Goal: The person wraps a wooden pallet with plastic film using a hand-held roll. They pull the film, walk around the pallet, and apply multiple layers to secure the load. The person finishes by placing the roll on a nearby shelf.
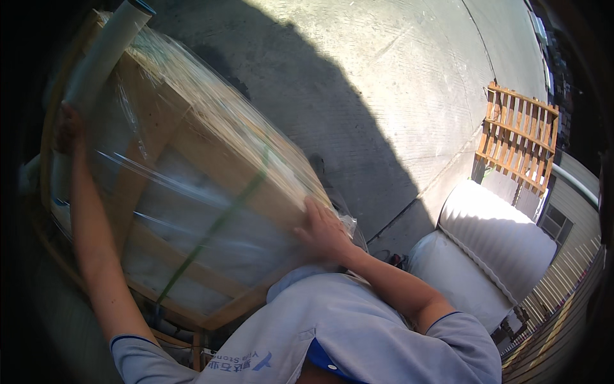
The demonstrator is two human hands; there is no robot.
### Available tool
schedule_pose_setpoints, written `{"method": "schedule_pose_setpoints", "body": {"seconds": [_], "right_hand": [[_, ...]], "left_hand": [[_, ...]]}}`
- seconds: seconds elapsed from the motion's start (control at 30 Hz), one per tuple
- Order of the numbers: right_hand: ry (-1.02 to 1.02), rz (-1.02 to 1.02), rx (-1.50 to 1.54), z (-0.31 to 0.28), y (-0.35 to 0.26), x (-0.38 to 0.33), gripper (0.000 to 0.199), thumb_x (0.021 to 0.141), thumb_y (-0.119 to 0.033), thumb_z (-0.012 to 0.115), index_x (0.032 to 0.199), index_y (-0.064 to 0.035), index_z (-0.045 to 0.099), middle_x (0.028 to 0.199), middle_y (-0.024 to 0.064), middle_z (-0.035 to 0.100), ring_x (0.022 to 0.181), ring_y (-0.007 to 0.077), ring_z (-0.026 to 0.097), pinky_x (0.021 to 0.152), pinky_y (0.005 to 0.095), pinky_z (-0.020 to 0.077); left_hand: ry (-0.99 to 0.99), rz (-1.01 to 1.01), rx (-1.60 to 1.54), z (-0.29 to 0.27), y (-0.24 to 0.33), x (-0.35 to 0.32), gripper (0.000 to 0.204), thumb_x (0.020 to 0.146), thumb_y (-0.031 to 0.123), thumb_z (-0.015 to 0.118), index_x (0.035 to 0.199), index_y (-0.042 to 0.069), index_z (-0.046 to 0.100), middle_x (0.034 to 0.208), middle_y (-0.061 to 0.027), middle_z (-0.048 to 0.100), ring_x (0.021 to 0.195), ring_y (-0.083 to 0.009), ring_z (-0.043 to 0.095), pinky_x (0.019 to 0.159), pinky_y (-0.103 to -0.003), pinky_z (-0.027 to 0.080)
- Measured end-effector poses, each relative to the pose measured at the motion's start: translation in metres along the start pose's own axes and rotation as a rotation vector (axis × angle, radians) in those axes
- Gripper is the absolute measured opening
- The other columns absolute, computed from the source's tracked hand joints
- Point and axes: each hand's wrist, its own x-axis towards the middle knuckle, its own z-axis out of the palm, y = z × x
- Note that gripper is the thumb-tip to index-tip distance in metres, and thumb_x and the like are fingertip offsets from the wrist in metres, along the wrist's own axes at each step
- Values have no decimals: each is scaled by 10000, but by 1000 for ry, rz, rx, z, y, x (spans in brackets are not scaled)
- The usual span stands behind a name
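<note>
A large wooden crate [153, 128] stands before me, wrapped in clear stretch film that shines in streaks over its top and far side. A green strap [220, 224] runs across it under the film. At the crate's left end, a long roll of stretch film [105, 61] stands at a slant. My left hand [70, 130] is closed round the roll's middle, in shade. My right hand [325, 232] lies spread on the crate's near right corner, palm pressed on the film. A loose bunch of film [348, 224] sticks out just beyond its fingers.
Concrete floor [384, 83] stretches beyond the crate, part in sun and part in shadow. At right stand large white foam rolls [495, 230], with a wooden pallet [519, 134] behind them. A striped, slatted surface [563, 294] curves along the right edge.
</note>
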Motion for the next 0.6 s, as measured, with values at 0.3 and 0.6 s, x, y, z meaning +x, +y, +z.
{"method": "schedule_pose_setpoints", "body": {"seconds": [0.3, 0.6], "right_hand": [[156, 572, 862, -28, 123, -37, 636, 935, -478, 503, 1289, 50, 488, 1343, 194, 493, 1284, 265, 439, 1076, 362, 321], [-356, 535, 839, 22, 87, 28, 802, 936, -614, 331, 1214, 107, 545, 1201, 249, 575, 1130, 283, 537, 965, 377, 369]], "left_hand": [[-151, -5, -17, 10, -6, 22, 875, 876, 742, 159, 1260, 87, 594, 1225, -188, 605, 1165, -382, 553, 1026, -489, 374], [158, 328, -46, 11, -8, 12, 517, 960, 548, 317, 1069, 211, 694, 1107, -62, 671, 991, -314, 640, 836, -459, 508]]}}
